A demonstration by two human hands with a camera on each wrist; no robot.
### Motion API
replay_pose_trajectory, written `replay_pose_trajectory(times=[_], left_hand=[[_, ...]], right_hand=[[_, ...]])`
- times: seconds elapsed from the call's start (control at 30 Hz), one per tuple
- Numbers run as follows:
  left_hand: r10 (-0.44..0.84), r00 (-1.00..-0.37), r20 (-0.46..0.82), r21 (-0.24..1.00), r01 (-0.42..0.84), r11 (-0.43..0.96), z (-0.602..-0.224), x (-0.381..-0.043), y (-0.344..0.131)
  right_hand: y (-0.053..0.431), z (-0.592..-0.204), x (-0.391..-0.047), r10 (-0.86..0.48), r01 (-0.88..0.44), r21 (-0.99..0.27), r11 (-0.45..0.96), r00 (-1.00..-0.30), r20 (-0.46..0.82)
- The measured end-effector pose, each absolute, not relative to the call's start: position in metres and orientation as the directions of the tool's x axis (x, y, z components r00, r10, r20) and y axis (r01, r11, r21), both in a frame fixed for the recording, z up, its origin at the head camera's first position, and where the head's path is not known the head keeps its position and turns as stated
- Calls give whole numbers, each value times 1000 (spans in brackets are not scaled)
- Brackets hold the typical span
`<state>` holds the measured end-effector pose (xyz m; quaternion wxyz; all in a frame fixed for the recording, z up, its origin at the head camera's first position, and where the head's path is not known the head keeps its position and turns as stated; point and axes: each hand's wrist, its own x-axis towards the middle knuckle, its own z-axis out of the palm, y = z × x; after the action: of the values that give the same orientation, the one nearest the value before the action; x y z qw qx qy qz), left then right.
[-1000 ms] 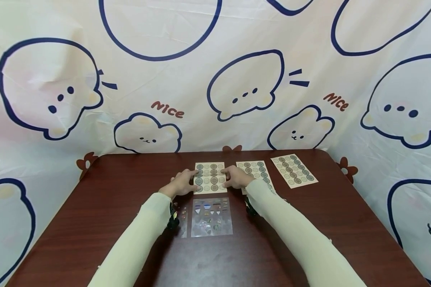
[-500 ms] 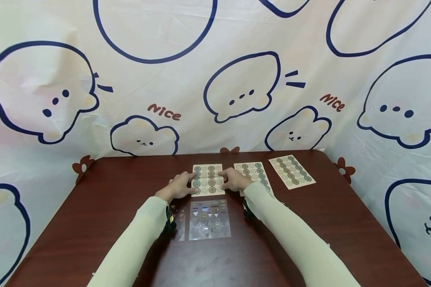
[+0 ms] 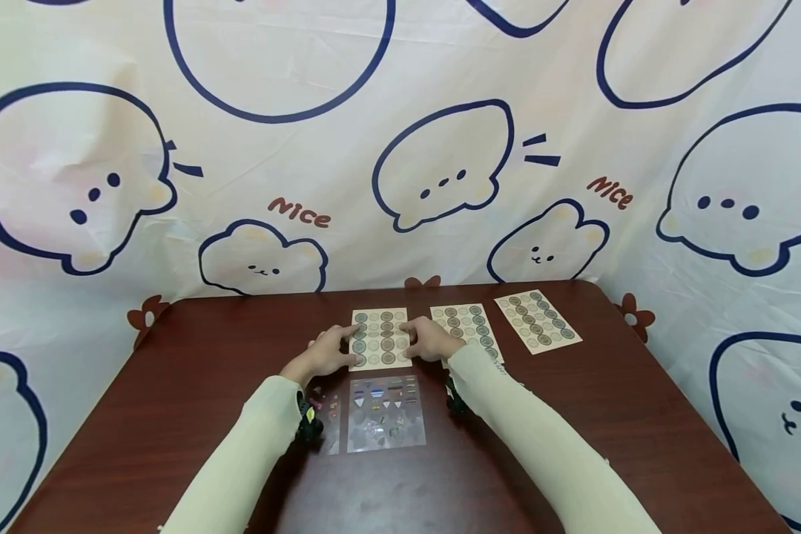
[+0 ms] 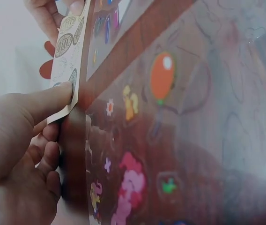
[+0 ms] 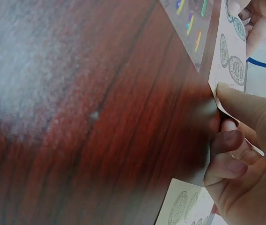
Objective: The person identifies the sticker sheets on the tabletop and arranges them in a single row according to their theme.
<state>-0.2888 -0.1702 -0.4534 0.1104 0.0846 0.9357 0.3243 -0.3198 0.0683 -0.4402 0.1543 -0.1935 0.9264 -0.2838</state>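
Note:
A cream sticker sheet (image 3: 380, 337) with rows of round stamp-like prints is held by its two side edges near the back of the table. My left hand (image 3: 327, 351) pinches its left edge; in the left wrist view the thumb (image 4: 53, 99) lies on the printed face and the other fingers curl below. On the opposite edge, my right hand (image 3: 432, 340) grips with its thumb (image 5: 238, 101) on top and fingers tucked underneath. Just in front lies a clear sticker sheet (image 3: 387, 437) with small colourful shapes. Another clear sheet (image 4: 189, 150), bearing balloon and pony stickers, lies by my left wrist.
A second cream sheet (image 3: 467, 322) lies partly under my right hand and forearm. Farther right, a third one (image 3: 537, 320) sits at an angle. The dark wooden table (image 3: 193, 386) ends at a patterned cloth backdrop (image 3: 347, 163).
The head view has shifted slightly, so the scene sits a little lower and to the left. Both hands keep their hold on the cream sticker sheet.

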Motion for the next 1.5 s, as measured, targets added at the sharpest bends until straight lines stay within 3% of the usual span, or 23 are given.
replay_pose_trajectory(times=[0.83,1.5], left_hand=[[232,-971,-56,706,126,697,-454,-290,-173],[202,-979,3,649,156,744,-436,-281,-167]], right_hand=[[69,-439,-321,-455,-276,-662,697,-884,-110],[75,-422,-315,-454,-282,-683,674,-887,-81]])
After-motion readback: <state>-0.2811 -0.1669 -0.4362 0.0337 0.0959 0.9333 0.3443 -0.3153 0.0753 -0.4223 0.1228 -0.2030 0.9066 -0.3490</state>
